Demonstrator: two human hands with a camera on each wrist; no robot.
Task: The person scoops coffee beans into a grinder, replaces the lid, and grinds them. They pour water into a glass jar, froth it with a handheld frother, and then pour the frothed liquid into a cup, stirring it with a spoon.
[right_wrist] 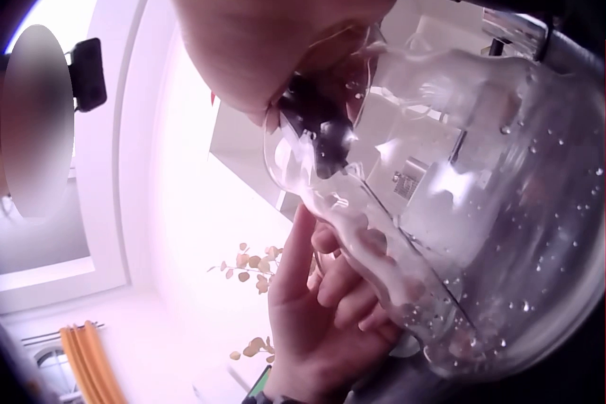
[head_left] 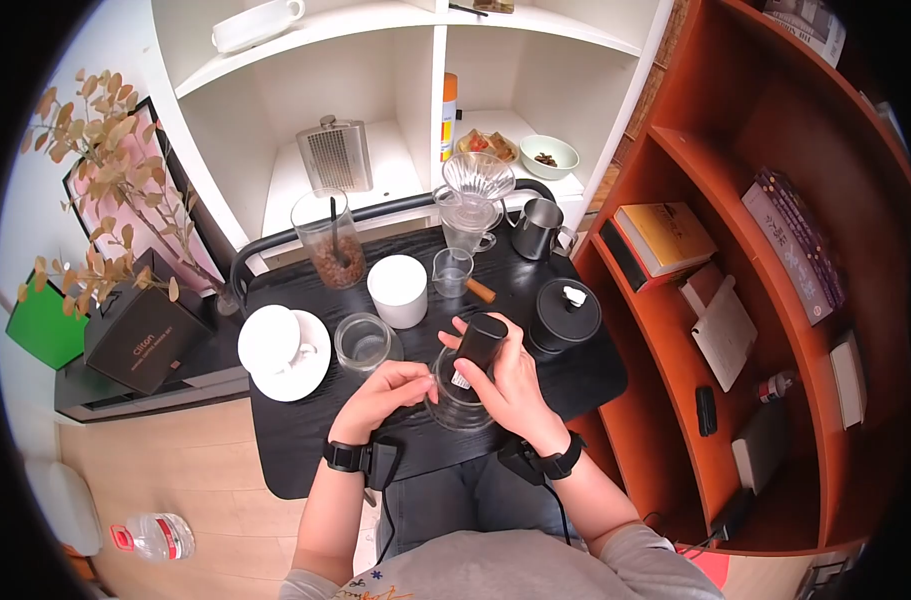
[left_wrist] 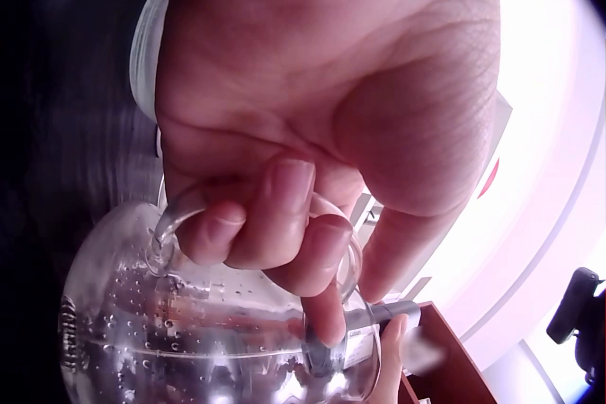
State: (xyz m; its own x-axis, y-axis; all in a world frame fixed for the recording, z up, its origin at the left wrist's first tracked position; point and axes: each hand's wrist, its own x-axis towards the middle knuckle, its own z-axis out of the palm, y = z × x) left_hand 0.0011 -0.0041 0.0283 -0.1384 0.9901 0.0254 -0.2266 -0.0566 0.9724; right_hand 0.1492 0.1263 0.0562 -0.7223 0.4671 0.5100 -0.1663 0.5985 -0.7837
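Observation:
My left hand (head_left: 380, 396) grips the looped handle (left_wrist: 167, 233) of a clear glass pot (head_left: 463, 412) near the front of the black table (head_left: 305, 455). In the left wrist view its fingers curl through the loop. Droplets dot the inside of the glass. With my right hand (head_left: 517, 380) I hold a black cylinder (head_left: 483, 340) bearing a small white label, tilted over the pot's mouth. In the right wrist view the cylinder's dark end (right_wrist: 325, 127) shows through the glass near the rim, and a thin dark line runs across the pot below it.
Around the pot stand a glass jar (head_left: 365, 345), a white canister (head_left: 398, 292), a white cup (head_left: 269, 338) on a saucer (head_left: 310, 385), a small wooden-handled glass pitcher (head_left: 452, 272) and a black lidded canister (head_left: 565, 318). Farther back are a tumbler (head_left: 327, 240), glass dripper (head_left: 475, 180) and metal pitcher (head_left: 536, 230).

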